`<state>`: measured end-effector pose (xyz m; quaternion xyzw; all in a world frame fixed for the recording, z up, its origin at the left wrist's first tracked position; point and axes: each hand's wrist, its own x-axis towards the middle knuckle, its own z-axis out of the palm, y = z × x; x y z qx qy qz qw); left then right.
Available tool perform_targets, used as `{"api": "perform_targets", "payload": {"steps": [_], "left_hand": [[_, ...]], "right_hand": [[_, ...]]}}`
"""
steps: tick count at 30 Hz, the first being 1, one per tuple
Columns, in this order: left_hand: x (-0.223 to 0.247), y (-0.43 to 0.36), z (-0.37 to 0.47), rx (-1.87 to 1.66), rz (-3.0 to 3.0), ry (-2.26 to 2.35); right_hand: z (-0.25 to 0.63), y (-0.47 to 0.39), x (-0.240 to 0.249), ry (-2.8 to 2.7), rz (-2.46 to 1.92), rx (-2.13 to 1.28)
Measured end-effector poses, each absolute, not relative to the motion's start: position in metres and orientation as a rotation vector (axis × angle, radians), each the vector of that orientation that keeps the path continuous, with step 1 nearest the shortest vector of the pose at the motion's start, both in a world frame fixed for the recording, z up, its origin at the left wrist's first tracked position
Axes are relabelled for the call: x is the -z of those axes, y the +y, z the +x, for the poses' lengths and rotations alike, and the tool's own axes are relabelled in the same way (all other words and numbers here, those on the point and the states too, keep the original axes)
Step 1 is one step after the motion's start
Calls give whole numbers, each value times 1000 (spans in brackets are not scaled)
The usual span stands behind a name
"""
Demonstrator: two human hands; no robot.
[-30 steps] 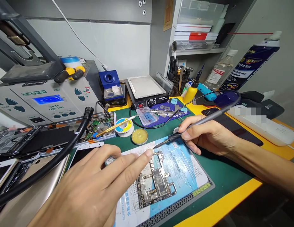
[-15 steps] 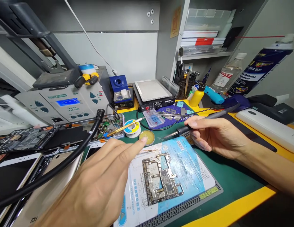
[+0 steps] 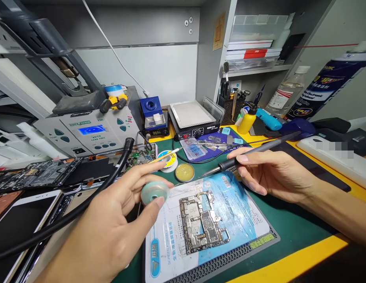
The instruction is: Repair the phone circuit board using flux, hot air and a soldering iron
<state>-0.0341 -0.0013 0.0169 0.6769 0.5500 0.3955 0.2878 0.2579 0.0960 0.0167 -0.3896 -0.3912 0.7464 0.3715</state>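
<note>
My left hand (image 3: 126, 208) is closed on a small teal spool of desoldering braid (image 3: 153, 193), pinched between thumb and fingers over the left edge of the work pad. A thin copper-coloured end shows beside it. In my right hand (image 3: 268, 171) is a soldering iron (image 3: 227, 164), gripped like a pen, its tip pointing left near the flux tin (image 3: 184, 173). Below both hands a phone logic board (image 3: 197, 224) lies flat on the blue and white pad (image 3: 244, 208). Neither the spool nor the iron touches the board.
A solder reel (image 3: 168, 160) with a gold-handled tool across it sits behind the tin. The hot-air station (image 3: 94, 131) and its black hose (image 3: 97, 200) take up the left, above several phones. A heating plate (image 3: 192, 114) and yellow bottle (image 3: 247, 120) stand at the back.
My left hand has drawn back from the flux tin and turned, and the teal spool now shows in it. The iron's tip has shifted slightly; the board lies as before.
</note>
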Motion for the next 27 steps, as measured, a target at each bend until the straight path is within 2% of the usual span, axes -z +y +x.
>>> {"api": "perform_targets", "payload": {"steps": [9, 17, 27], "left_hand": [[-18, -3, -43, -980, 1516, 1342], [-18, -5, -44, -971, 1487, 1297], [-25, -6, -38, -934, 1317, 1372]], "right_hand": [[256, 95, -18, -981, -1020, -1924], [257, 95, -18, -944, -1050, -1907], [259, 96, -14, -962, -1020, -1923]]}}
